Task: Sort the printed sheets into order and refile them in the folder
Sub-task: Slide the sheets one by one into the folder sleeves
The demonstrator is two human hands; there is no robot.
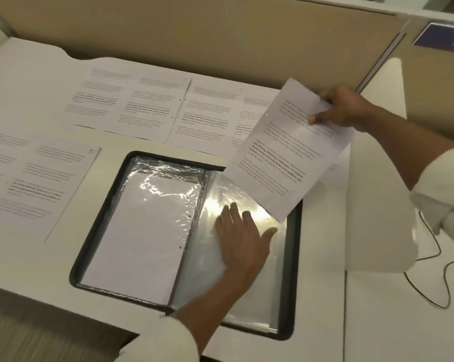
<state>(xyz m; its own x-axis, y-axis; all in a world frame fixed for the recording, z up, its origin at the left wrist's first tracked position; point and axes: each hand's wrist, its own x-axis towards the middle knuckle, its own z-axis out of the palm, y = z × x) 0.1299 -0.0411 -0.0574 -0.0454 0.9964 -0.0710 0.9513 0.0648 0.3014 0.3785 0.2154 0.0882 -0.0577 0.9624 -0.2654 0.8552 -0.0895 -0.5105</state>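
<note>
— What took up most of the view?

— A white desk, closed in at the back by a beige partition. An open folder with a black edge lay flat on it, near the front edge.

— And what was in the folder?

— Its left clear pocket held a sheet that showed white, with punch holes along the spine side. The right clear pocket caught the glare, so I could not tell whether it held anything.

— Where were the papers?

— A far row of sheets lay side by side and overlapping beyond the folder. The left sheets lay beside the folder, also overlapping. All were face up, the text too blurred to read.

— Was one off the desk?

— Yes. A printed sheet hung tilted in the air above the folder's far right corner, its lower corner over the right pocket.

— How were the hands?

— The right hand pinched that sheet at its top edge, thumb on the printed face. The left hand lay flat on the right pocket, fingers straight and spread, gripping nothing.

— Anything smaller?

— A blue sign at the top right, and a thin black cable looping on the right.
</note>
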